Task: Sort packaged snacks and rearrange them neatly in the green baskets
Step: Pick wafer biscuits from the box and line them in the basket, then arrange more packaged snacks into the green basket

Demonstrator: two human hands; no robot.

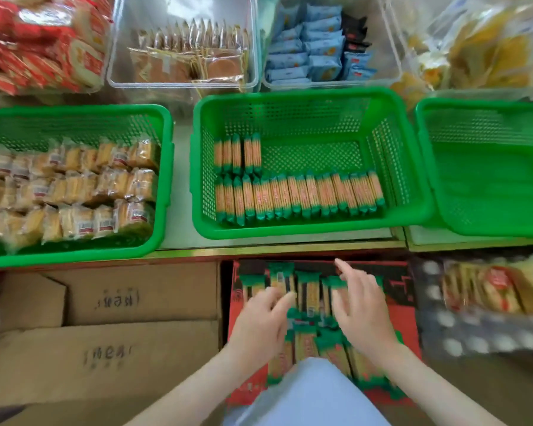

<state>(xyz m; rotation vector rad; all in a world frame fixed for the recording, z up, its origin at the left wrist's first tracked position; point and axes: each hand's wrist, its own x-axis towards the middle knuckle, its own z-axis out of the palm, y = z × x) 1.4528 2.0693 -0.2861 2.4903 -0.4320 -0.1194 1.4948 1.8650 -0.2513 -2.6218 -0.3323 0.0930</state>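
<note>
Pale blue cloth (308, 392) is seen at the bottom centre, and just above it both hands are held over the red box (397, 305) of loose snack packs (308, 299). The right hand (362, 312) is laid on the packs with its fingers spread and the index finger lifted. The left hand (260, 321) touches the packs with its fingers close together; because of blur, it cannot be told if a pack is pinched.

More packs are already stood in the middle green basket (305, 232), in the centre of the frame: one full front row (299, 195) and a short back row (237, 153) at its left.

If too many packs are gathered at once, some could probably slip out and be set down crooked. The short back row has no support on its right, so it may be tipped over by a careless push.

Each pack is long and thin, with green ends. Its long axis is pointed from the bottom to the top of the frame.
</note>
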